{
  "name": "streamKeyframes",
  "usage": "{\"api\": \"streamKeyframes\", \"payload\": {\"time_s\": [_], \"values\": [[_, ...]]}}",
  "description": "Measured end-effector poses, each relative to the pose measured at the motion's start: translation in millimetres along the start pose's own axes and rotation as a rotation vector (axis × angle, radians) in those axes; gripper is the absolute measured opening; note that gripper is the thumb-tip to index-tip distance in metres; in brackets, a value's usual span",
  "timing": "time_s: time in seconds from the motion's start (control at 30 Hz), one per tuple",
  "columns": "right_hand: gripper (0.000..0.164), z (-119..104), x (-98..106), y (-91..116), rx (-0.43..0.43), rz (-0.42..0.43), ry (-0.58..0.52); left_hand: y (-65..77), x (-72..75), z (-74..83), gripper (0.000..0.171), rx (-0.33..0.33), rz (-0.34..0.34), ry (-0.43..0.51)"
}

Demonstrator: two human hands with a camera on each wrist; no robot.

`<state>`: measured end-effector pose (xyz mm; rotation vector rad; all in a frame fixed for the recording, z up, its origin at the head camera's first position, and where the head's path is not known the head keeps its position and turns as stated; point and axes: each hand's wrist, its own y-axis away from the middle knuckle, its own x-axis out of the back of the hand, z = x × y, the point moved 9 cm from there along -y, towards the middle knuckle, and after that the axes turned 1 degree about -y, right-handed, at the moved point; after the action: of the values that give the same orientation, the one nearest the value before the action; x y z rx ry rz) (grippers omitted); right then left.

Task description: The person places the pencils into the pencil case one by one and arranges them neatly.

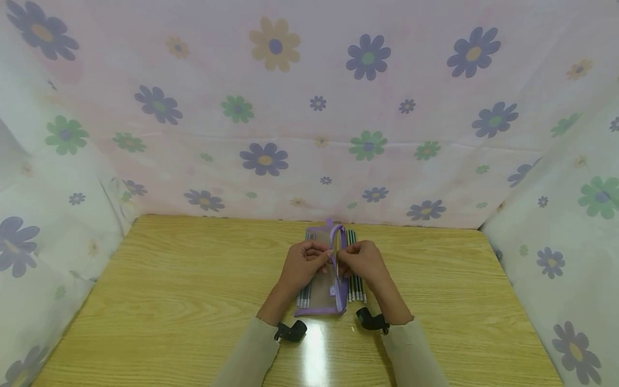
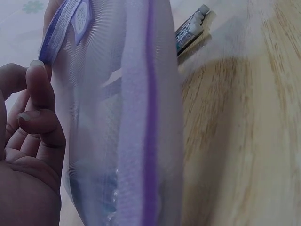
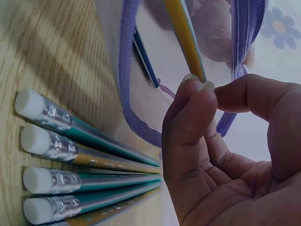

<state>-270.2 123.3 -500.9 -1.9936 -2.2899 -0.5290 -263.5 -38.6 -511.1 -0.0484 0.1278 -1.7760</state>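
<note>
A mesh pencil case with purple trim lies on the table, its zipped mouth spread. My left hand pinches the zipper edge between thumb and fingers. At the mouth, my right hand pinches the end of a yellow pencil, whose far part reaches into the case. Inside the mouth, a dark blue pencil shows past the zipper. More pencils show along the case's left side.
Several green and yellow pencils with white erasers lie side by side right of the case. Flowered cloth hangs behind the wooden table and at both sides. A black wrist camera sits at the left cuff, another camera at the right.
</note>
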Motion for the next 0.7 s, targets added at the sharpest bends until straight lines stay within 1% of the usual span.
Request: {"api": "streamKeyframes", "payload": {"time_s": [0.13, 0.43, 0.6, 0.7], "values": [[0.02, 0, 0, 1, 0.009, -0.008, 0.014, 0.0, 0.0, 0.0, 0.015, -0.005, 0.0, 0.002], [0.019, -1, 1, 0, 0.02, -0.003, 0.049, -1.2, 0.2, -0.4, 0.016, -0.014, -0.003, 0.011], [0.017, 1, 7, -1, 0.014, 0.03, 0.094, -1.2, 0.8, -0.6, 0.016, -0.006, 0.002, 0.024], [0.016, 3, 13, -2, 0.014, 0.068, 0.136, -1.0, 0.8, -1.1, 0.015, -0.003, 0.001, 0.029]]}}
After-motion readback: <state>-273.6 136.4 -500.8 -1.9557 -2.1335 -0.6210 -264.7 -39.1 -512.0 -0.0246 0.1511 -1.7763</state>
